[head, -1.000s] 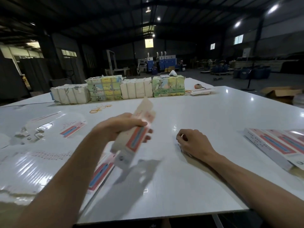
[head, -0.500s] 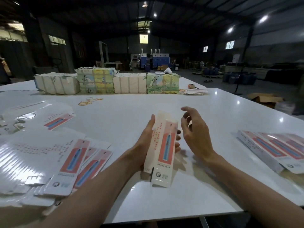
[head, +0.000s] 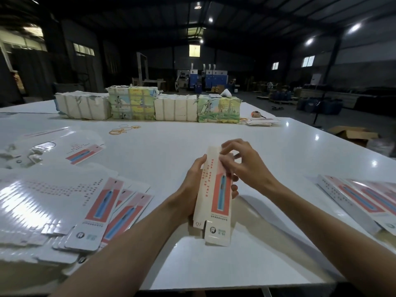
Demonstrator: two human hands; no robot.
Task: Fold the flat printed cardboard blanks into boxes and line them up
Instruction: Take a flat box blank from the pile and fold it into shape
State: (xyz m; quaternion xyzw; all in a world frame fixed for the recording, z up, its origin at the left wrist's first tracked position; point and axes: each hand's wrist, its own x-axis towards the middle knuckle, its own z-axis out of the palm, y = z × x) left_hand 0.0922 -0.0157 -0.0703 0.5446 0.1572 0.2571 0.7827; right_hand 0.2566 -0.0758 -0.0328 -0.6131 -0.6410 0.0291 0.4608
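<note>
Right hand [head: 242, 166] now pinches the box [head: 216, 194]; flat blanks [head: 102, 202] lie left.

Glossy printed cardboard blanks [head: 64, 202], matt cardboard box [head: 216, 196], smooth shiny white table [head: 171, 146].

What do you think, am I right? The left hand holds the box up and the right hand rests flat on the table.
Not quite. The left hand does hold the box up, but the right hand is off the table: its fingers pinch the box's top end. The head view shows it.
</note>
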